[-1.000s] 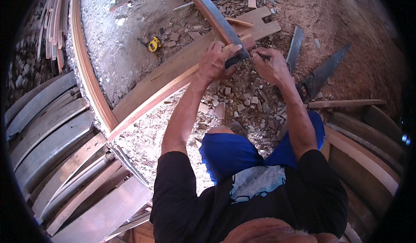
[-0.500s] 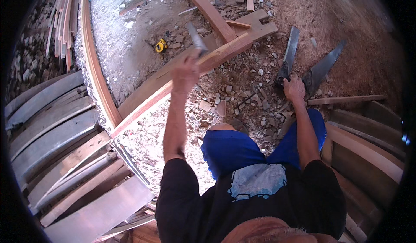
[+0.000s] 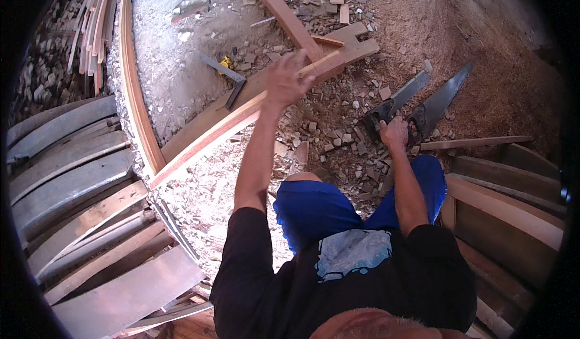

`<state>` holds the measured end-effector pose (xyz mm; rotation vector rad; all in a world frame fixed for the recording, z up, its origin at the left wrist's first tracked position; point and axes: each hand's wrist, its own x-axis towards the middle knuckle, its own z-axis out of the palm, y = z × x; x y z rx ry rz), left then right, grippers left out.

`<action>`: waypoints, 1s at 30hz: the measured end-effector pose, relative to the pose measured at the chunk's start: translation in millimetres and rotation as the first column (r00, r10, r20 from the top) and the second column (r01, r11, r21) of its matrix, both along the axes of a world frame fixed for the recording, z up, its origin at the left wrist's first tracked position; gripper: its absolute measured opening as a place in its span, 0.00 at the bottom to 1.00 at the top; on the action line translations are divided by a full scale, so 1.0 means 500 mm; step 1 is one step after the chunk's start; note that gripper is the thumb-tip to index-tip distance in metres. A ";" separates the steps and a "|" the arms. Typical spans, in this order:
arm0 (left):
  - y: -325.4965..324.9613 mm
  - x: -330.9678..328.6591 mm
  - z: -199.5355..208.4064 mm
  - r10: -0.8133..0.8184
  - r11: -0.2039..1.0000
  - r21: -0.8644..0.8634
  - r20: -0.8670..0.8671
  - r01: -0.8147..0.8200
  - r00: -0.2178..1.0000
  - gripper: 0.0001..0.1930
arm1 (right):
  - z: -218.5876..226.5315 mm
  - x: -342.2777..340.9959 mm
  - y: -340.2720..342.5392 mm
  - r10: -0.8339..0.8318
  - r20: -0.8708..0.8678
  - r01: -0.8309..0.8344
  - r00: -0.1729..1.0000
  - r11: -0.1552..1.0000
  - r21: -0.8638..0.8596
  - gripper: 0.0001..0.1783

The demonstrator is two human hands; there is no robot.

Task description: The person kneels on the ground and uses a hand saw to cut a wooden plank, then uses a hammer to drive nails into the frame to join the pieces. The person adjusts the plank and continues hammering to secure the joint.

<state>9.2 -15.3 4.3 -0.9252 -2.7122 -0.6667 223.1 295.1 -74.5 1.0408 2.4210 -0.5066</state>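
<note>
The left hand [image 3: 289, 80] hung with loosely spread fingers over the pale beam [image 3: 217, 138], apparently holding nothing; blur hid whether it touched the wood. The right hand [image 3: 394, 132] was curled at the handles of the near saw [image 3: 409, 91] and the far saw [image 3: 446, 97]; which one it gripped, if either, could not be told. Both blades lay side by side on the littered ground, so a careless pull might have dragged teeth across teeth. The metal square [image 3: 236, 92] rested on the wide plank [image 3: 196, 126], by the yellow tape measure [image 3: 226, 64], where a jolted beam could have knocked it askew.
</note>
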 end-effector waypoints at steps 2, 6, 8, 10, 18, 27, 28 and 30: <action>0.063 0.023 0.000 0.108 0.981 -0.179 0.180 -0.076 0.978 0.37 | -0.023 0.015 -0.017 -0.070 0.030 0.071 0.997 0.996 -0.052 0.38; 0.091 0.019 -0.006 0.144 0.981 -0.162 0.267 -0.103 0.953 0.35 | -0.049 0.008 -0.010 -0.121 0.070 0.128 0.990 0.985 -0.112 0.39; 0.096 0.017 -0.019 0.117 0.985 -0.158 0.276 -0.075 0.954 0.36 | -0.069 0.029 0.001 -0.197 0.018 0.198 0.980 0.972 -0.127 0.39; 0.087 0.019 -0.026 0.116 0.986 -0.152 0.281 -0.075 0.953 0.35 | -0.048 0.042 -0.014 -0.091 -0.030 0.091 0.995 0.996 0.015 0.37; 0.093 0.015 -0.023 0.140 0.979 -0.180 0.280 -0.091 0.950 0.31 | -0.056 0.050 -0.094 0.589 -0.185 -0.532 0.787 0.799 0.280 0.39; 0.062 0.014 -0.045 0.115 0.985 -0.150 0.176 -0.089 0.978 0.32 | 0.146 0.042 -0.022 -0.070 -0.872 -0.125 0.484 0.981 -0.148 0.10; 0.066 0.012 -0.049 0.108 0.986 -0.142 0.165 -0.085 0.980 0.32 | 0.196 0.046 -0.015 -0.172 -0.905 -0.146 0.390 0.958 -0.246 0.09; 0.068 0.010 -0.054 0.095 0.988 -0.132 0.138 -0.077 0.986 0.32 | 0.285 0.058 -0.020 -0.198 -0.889 -0.240 0.413 0.918 -0.316 0.07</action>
